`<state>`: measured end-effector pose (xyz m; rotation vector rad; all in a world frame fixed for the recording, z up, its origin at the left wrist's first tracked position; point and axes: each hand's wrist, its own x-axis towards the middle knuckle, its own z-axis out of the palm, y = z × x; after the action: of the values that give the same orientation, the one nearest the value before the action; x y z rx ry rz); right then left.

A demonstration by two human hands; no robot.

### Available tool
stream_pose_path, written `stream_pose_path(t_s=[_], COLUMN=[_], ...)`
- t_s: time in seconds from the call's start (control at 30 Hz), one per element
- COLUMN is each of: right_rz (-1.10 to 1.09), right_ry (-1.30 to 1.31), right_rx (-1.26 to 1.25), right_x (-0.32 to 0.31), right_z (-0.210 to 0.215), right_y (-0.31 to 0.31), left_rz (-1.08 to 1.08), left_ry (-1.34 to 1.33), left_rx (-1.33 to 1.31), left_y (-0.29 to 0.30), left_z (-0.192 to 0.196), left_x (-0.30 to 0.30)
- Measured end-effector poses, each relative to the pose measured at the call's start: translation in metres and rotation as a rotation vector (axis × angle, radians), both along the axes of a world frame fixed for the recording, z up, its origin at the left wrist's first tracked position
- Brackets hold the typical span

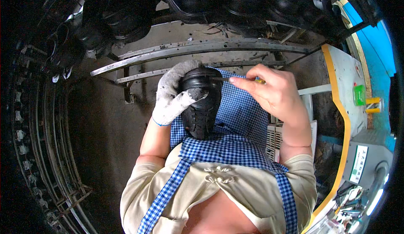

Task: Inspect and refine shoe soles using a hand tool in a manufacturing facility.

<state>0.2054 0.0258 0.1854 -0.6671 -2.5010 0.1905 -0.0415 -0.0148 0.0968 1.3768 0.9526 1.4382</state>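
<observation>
A black lace-up shoe (202, 114) rests against my lap, toe pointing away from me and laces toward my body. My left hand (169, 97), in a white knit glove with dark smudges, is closed round the shoe's toe end, its thumb across the upper. In my bare right hand (275, 92) is a slim tool (220, 79) with a thin shaft and a bit of yellow handle. The shaft reaches left to the side of the shoe's toe. Its very tip is hard to make out against the black leather.
Several black shoes (193, 0) hang or stand on a rack across the far side. Metal rails (202, 47) run below them. At right stands a yellow-edged workbench (341, 72) with a green object (359, 95) and a grey machine (368, 160). A white plastic crate (274, 138) sits beside my lap.
</observation>
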Motion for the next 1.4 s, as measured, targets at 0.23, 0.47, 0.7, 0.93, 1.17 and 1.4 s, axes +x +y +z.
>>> stream_pose_path(t_s=[0.23, 0.47, 0.7, 0.93, 1.17, 1.4], right_rz=[-0.002, -0.105, -0.226, -0.172, 0.014, -0.180], right_ry=[-0.107, 0.179, 0.117, 0.170, 0.157, 0.993], right_rx=[0.190, -0.089, -0.385, -0.117, -0.312, -1.359], right_x=[-0.019, -0.003, 0.022, 0.012, 0.016, 0.039], right_z=[0.007, -0.032, -0.111, -0.132, -0.118, -0.124], right_y=[0.003, 0.003, -0.021, -0.040, -0.050, -0.037], left_rz=[0.028, 0.069, 0.232, 0.242, 0.041, 0.195], left_ry=[0.093, -0.138, -0.804, -1.116, -1.087, -0.746], left_rx=[0.019, -0.050, -0.073, -0.215, -0.252, -0.263], left_y=[-0.001, -0.003, 0.019, 0.025, 0.019, 0.017], left_z=[0.000, 0.000, -0.070, -0.080, -0.081, -0.061], left_x=[-0.001, -0.010, -0.057, -0.050, -0.048, -0.032])
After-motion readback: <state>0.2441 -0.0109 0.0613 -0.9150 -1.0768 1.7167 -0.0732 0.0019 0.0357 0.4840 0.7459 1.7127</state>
